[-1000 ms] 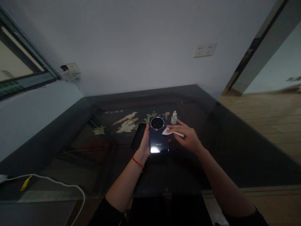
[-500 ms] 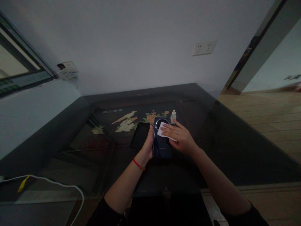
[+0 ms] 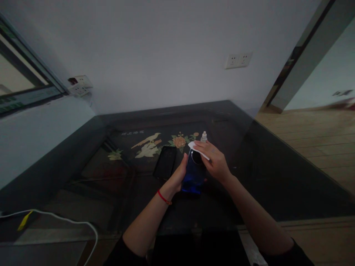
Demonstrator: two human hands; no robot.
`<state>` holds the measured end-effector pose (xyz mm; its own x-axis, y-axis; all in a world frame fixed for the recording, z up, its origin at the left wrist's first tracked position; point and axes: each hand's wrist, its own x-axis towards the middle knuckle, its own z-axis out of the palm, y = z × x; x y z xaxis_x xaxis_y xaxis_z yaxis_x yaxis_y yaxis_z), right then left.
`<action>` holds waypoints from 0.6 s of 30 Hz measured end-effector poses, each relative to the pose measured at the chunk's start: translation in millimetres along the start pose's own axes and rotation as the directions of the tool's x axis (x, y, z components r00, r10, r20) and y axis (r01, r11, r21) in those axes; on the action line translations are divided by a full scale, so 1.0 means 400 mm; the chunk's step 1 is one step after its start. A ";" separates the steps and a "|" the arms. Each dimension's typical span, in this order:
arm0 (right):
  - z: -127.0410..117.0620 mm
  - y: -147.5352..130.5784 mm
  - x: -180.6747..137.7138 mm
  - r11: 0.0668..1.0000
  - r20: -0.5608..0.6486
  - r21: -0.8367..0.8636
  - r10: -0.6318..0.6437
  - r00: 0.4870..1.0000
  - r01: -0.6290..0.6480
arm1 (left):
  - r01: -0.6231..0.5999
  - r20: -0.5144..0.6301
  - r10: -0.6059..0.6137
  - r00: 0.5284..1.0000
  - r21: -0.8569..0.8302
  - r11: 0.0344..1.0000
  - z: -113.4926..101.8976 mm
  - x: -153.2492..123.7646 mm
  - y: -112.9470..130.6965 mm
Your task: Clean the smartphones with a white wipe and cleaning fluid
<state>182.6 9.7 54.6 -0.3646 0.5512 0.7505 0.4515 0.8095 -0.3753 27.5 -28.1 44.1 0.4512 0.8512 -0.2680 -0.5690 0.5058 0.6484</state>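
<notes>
My left hand grips a dark blue smartphone along its left edge, back side up, with a round camera ring near the top. In my right hand is a folded white cloth or tissue, held under the fingers at the phone's upper end, partly over the camera ring. A black phone case lies flat on the table, left of the phone. Just behind my right hand stands a small clear bottle with a white cap, its lower part hidden by the hand.
The dark glossy table has a bird-and-flower picture on its top and meets the wall at the back. A white cable with a yellow tag runs across the front left. Wall sockets are above the table.
The phone has tilted and shifted slightly right and toward me, its back now shining bright blue. The cloth has moved from the camera ring's middle to the phone's top edge.
</notes>
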 end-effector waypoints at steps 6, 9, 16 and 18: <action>-0.018 -0.007 0.010 0.979 -0.039 0.123 0.169 0.985 -0.164 | 0.038 0.008 -0.038 0.999 0.011 0.999 0.011 -0.013 0.003; -0.026 -0.001 0.005 0.925 -0.035 0.197 0.338 0.940 -0.325 | 0.019 0.040 -0.017 0.999 -0.065 0.998 0.008 -0.010 0.008; -0.011 0.003 -0.003 0.982 -0.153 -0.005 0.185 0.971 -0.188 | -0.038 0.053 0.043 0.998 -0.092 0.995 0.010 -0.002 0.007; 0.001 -0.005 -0.004 0.996 -0.068 -0.076 0.034 0.997 -0.039 | -0.054 0.010 0.055 0.998 -0.091 0.994 0.014 -0.001 0.002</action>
<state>182.0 7.3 54.1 -0.2931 0.5636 0.7723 0.5257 0.7697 -0.3622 30.8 -28.8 48.6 0.4261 0.8764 -0.2245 -0.6529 0.4697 0.5943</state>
